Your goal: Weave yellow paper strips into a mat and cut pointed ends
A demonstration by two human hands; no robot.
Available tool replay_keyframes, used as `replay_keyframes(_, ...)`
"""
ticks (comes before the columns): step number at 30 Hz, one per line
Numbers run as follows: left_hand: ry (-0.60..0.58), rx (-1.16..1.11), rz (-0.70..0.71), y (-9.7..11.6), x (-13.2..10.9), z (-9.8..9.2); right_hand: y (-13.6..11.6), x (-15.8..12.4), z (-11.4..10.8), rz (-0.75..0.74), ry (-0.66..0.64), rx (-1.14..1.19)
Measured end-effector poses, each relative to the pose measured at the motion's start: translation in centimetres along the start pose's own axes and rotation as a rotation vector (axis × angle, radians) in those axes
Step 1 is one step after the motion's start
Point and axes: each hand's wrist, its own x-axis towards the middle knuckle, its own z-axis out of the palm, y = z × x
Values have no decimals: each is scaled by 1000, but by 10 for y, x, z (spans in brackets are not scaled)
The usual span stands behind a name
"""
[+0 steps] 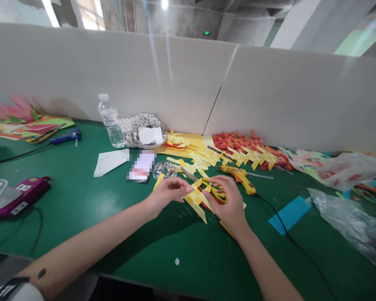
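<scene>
Head view: green counter (81, 209) backed by a white partition wall (175, 79). Landmark is the yellow woven paper piece (196, 196), flat on the counter near the middle. Left hand (169, 191) rests on the piece's left edge, fingers loosely curled, tips touching the paper strips, nothing else held. Right hand (228, 202) sits on the piece's right edge, fingers bent around the yellow scissors (217, 193), which lie over the weave; whether the grip is firm or the blades are apart, cannot tell. Just right of the piece, behind the right hand, a yellow glue gun (241, 177) lies on the counter, its black cord (288, 234) running off toward the near right. Further right of the piece a blue paper sheet (290, 214), then clear plastic bags (351, 209). Behind the piece, against the wall, a heap of yellow woven pieces (200, 156) and, right of that, orange and red woven pieces (247, 146). Just behind-left of the piece a small pile of beads (165, 169) and a blurred-out phone (141, 167). Left of that a white folded paper (110, 162), a water bottle (111, 121) upright, a patterned cloth bag (144, 130). Far left of the piece a blue glue gun (65, 136), a magenta device (19, 195), and coloured paper sheets (25, 121)
</scene>
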Motion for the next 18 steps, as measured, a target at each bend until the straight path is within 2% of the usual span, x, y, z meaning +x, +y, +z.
replay_keyframes(3,101,-335,-142,-20,-3,-7,-16,-2,2,-73,-36,203)
replay_keyframes(5,82,-427,-170,-26,-2,-8,-26,-4,5,-81,-30,265)
replay_keyframes(11,-104,-484,-166,-35,-2,4,-34,-5,13,-94,-22,275)
replay_keyframes(14,-123,-495,-185,-38,-4,7,-32,-4,12,-147,10,256)
replay_keyframes(18,-87,-445,-243,-36,-5,5,-30,-5,11,-197,64,204)
